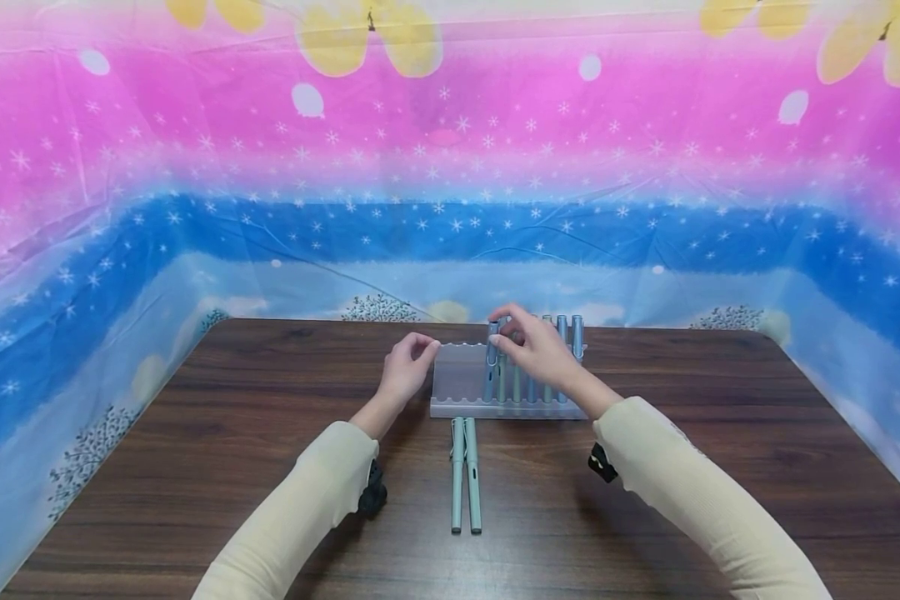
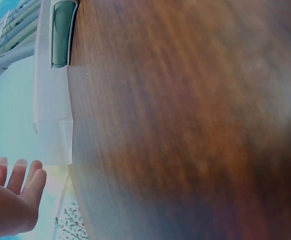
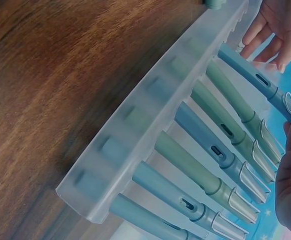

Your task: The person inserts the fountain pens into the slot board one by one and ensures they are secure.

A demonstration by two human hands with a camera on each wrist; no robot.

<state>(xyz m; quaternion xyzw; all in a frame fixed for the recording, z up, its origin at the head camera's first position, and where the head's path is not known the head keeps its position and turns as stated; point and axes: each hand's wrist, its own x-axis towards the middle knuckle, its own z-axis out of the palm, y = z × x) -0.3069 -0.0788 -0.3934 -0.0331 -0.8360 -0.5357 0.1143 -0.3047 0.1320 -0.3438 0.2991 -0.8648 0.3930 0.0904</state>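
Observation:
A clear pen rack (image 1: 461, 375) stands at the table's far middle. My left hand (image 1: 405, 367) pinches its upper left corner; in the left wrist view, the fingertips show through the panel. Near the rack's middle, my right hand (image 1: 536, 346) holds a blue pen (image 1: 490, 385) by its capped upper end. That pen is upright, its lower end at a slot of the front ledge, as the right wrist view also shows. To its right, several blue and green pens (image 3: 183, 162) stand in the slots, clips upward. The right hand partly covers them in the head view.
Two green pens (image 1: 457, 487) lie side by side on the wooden table (image 1: 285, 392), just in front of the rack. A patterned cloth (image 1: 450, 233) hangs behind the table and along both sides.

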